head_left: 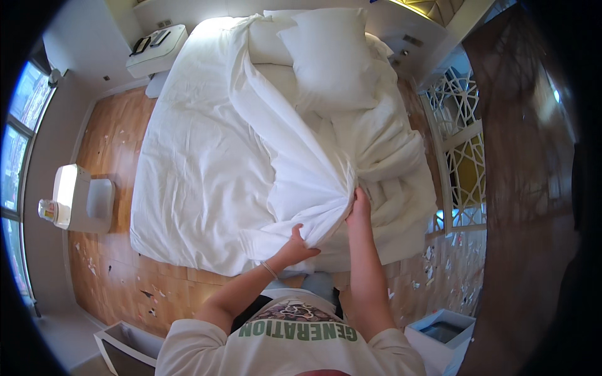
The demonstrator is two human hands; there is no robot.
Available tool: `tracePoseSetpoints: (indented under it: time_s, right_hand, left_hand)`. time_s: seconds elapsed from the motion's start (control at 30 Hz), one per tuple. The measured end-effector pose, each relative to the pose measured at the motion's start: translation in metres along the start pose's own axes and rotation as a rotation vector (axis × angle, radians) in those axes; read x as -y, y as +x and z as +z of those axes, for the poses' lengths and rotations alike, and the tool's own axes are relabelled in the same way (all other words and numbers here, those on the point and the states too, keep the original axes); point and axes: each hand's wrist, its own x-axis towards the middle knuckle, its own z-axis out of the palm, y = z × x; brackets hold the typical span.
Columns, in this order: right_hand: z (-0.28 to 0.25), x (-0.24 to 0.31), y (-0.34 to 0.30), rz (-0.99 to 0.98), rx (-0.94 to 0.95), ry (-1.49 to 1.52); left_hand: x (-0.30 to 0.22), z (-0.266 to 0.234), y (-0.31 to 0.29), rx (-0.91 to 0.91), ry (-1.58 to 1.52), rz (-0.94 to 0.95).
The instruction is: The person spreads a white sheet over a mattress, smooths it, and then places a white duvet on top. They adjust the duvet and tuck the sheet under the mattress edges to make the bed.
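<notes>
The right hand's (357, 208) fingers are closed on a bunched fold of white duvet (200, 163); the left hand's (293, 250) are spread apart, contact unclear. The duvet lies across the bed (278, 78), flatter at left, rumpled at right: spreading looks part done, smoothing left. An open white box (433, 346) holds something dark, unidentifiable.

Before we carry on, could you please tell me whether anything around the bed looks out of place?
Yes: small pale and dark scraps lie scattered on the wooden floor, left and right of the white bedding; they look like litter dropped at random.
</notes>
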Motion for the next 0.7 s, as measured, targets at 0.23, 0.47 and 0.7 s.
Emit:
tracePoseSetpoints:
  time_s: [0.23, 0.47, 0.7]
  right_hand:
    - [-0.042, 0.063, 0.018, -0.027, 0.341, -0.043]
    - [-0.148, 0.015, 0.053, 0.414, 0.213, -0.321]
    - [-0.196, -0.078, 0.044, 0.834, 0.231, -0.662]
  left_hand:
    - [0.017, 0.071, 0.061, -0.171, 0.711, 0.016]
    - [-0.003, 0.153, 0.033, 0.26, 0.011, -0.026]
    - [0.119, 0.136, -0.037, -0.051, 0.541, -0.594]
